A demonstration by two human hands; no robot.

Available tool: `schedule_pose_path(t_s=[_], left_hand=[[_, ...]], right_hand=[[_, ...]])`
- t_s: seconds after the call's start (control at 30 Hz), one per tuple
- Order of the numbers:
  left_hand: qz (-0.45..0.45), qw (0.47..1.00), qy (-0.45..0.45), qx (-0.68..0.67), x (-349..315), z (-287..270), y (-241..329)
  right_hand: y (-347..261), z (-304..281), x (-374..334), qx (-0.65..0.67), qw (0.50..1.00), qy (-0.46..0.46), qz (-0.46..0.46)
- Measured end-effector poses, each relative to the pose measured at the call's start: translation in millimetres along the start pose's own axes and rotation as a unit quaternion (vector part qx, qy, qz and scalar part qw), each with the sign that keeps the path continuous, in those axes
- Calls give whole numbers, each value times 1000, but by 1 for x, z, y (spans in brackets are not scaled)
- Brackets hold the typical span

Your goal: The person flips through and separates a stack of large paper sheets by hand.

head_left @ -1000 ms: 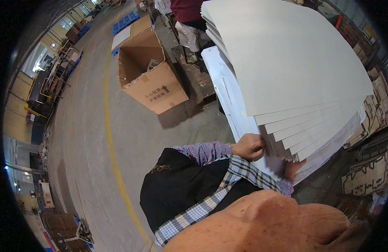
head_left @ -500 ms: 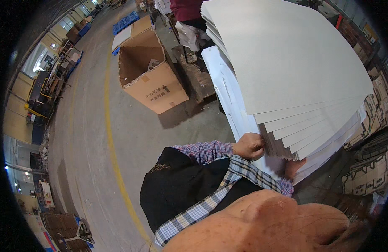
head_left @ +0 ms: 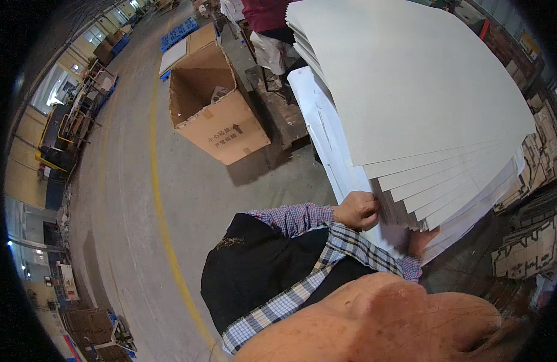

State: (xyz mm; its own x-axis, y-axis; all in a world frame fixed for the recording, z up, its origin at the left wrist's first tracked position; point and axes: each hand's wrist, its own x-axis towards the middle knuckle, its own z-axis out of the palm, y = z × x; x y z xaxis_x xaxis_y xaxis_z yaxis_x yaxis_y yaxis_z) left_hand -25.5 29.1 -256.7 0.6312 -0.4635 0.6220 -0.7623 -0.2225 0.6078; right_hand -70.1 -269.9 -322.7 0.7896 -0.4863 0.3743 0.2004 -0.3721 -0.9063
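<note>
A tall stack of large grey-white cardboard sheets (head_left: 429, 84) fills the right side, its near edges fanned out in steps. My left hand (head_left: 357, 210) is closed at the stack's left near corner, with its fingertips against the sheet edges. By the near right corner is my right hand (head_left: 420, 242), partly covered by the sheets, so its grip is hidden. Under the stack lies white sheeting (head_left: 324, 130), which shows along the left and right sides.
A big open cardboard box (head_left: 221, 130) stands on the concrete floor to the left. Beyond it are a blue pallet (head_left: 179, 33) and another person in a dark red top (head_left: 266, 15). Cut cardboard pieces (head_left: 529, 250) are piled at the right. A yellow line (head_left: 161, 223) runs along the floor.
Almost nothing differs; the view has shifted very slightly. Both hands stay at the near edge of the stack.
</note>
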Motion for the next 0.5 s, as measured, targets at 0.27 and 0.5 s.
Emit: schedule_pose_path(t_s=[0.27, 0.5], left_hand=[[-22, 998, -52, 27, 0, -7, 6], [-19, 999, -33, 6, 10, -10, 13]], right_hand=[[-7, -8, 0, -15, 997, -39, 68], [-44, 8, 3, 5, 999, -24, 38]])
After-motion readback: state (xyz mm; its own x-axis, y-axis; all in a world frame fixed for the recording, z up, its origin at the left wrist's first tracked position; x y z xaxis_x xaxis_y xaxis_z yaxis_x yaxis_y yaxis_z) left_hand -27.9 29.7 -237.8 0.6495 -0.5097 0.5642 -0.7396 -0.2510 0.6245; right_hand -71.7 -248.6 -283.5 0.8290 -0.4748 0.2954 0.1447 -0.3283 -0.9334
